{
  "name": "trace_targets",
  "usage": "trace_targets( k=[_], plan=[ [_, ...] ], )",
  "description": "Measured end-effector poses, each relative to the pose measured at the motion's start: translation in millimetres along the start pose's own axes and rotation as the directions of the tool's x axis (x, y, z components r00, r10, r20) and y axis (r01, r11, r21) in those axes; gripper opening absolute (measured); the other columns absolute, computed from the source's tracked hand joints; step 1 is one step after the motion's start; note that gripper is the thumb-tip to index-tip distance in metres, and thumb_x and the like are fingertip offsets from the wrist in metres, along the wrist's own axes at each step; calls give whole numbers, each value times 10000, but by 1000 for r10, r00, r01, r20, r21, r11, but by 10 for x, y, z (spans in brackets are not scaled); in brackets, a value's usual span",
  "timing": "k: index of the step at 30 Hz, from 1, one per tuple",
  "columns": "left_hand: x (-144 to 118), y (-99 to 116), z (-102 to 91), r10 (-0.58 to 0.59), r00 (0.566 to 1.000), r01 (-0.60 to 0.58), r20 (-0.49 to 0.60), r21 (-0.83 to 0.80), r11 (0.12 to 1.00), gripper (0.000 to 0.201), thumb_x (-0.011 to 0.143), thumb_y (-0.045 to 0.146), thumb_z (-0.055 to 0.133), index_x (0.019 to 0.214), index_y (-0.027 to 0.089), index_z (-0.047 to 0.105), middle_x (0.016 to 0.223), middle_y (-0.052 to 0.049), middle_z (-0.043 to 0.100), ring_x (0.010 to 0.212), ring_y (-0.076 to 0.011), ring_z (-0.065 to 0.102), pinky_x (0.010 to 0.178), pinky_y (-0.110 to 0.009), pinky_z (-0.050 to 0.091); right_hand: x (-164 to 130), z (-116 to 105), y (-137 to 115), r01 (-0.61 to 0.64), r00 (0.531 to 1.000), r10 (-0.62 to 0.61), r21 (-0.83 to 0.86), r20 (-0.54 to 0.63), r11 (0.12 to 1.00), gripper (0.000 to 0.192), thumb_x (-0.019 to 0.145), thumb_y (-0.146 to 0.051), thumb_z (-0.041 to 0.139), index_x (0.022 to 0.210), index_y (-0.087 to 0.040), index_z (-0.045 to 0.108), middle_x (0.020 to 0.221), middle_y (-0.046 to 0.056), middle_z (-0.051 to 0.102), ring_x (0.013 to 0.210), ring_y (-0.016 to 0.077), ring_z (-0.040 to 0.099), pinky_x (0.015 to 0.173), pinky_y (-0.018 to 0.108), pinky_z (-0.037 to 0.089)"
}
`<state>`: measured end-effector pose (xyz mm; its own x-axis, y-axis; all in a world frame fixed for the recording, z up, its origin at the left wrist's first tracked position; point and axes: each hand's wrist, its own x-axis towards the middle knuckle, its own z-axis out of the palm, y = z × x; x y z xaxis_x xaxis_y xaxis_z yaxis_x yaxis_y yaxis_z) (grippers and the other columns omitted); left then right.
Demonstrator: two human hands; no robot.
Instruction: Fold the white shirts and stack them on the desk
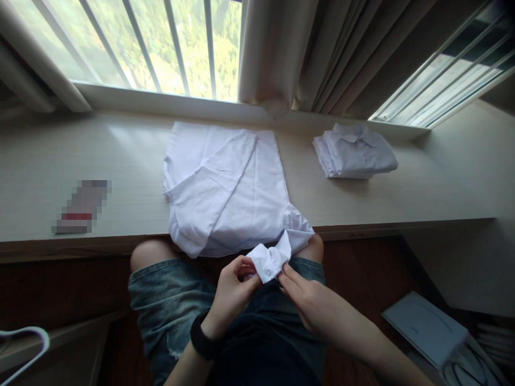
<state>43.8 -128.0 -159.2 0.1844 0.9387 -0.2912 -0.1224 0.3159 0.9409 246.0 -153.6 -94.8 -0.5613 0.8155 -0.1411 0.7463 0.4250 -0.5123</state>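
A white shirt (225, 187) lies spread and partly folded on the pale wooden sill-desk (48, 161), its near edge hanging over the front. My left hand (231, 289) and my right hand (300, 292) both pinch a bunched end of the shirt, a cuff or collar part (270, 261), just below the desk edge and above my lap. A black band is on my left wrist.
A stack of folded white shirts (354, 151) sits at the back right of the desk. A blurred flat card lies at the left (82, 206). Curtains (306, 53) hang behind, by barred windows. A white hanger (24, 346) is low left; a white box (426, 327) low right.
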Motion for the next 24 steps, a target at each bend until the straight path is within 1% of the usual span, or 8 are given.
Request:
trace_targets(
  k=[3,7,9,11,13,18,22,24],
  plan=[
    [-27,8,-43,58,998,-57,-4,175,983,176,731,247,746,760,164,593,704,8,649,613,-106,562,556,-199,407,19,-149,-2,86,996,-85,26,-27,996,476,917,-80,449,1354,-198,597,1364,154,592,1103,250,661,911,344,545],
    [-64,38,-65,171,976,-213,132,461,861,172,752,191,711,714,181,544,603,59,539,552,-83,458,520,-192,316,457,-398,109,148,981,-164,152,104,977,354,895,-130,584,1226,-232,660,1157,86,651,941,172,644,807,261,501],
    [-77,53,-67,243,944,-329,222,578,747,124,775,155,670,743,188,555,623,53,563,548,-89,485,528,-201,315,755,-479,205,180,934,-237,221,268,959,286,829,-146,692,1108,-207,694,1028,49,647,855,139,609,735,221,464],
    [-93,54,-83,298,906,-423,300,664,617,91,794,127,635,813,196,580,625,51,578,529,-96,507,526,-209,311,1014,-507,297,224,840,-349,321,415,920,241,766,-132,757,998,-180,714,936,19,626,781,104,566,685,188,431],
    [-118,40,-124,342,872,-484,350,720,497,88,822,126,613,853,201,577,612,51,581,513,-103,521,523,-219,305,1191,-484,355,241,769,-426,402,476,883,241,735,-123,786,963,-163,723,895,2,607,722,77,525,657,169,414],
    [-199,30,-253,413,772,-591,483,785,187,168,883,89,526,762,206,520,590,39,571,508,-115,532,519,-261,274,1278,-362,365,179,748,-440,488,496,854,378,754,-226,803,1112,-156,706,818,-22,583,683,68,498,626,160,388],
    [-233,74,-243,418,720,-652,554,747,134,207,847,35,508,735,209,496,593,48,567,498,-101,522,502,-262,272,1237,-311,360,109,719,-443,543,535,833,586,740,-235,810,1295,-180,630,757,-54,572,657,63,504,634,161,374],
    [-236,83,-202,419,703,-673,574,728,131,211,828,21,509,735,210,497,592,49,570,494,-100,522,494,-265,268,1249,-280,375,81,677,-445,543,585,836,546,728,-267,824,1241,-173,664,724,-62,565,642,63,510,622,165,366]
  ],
)
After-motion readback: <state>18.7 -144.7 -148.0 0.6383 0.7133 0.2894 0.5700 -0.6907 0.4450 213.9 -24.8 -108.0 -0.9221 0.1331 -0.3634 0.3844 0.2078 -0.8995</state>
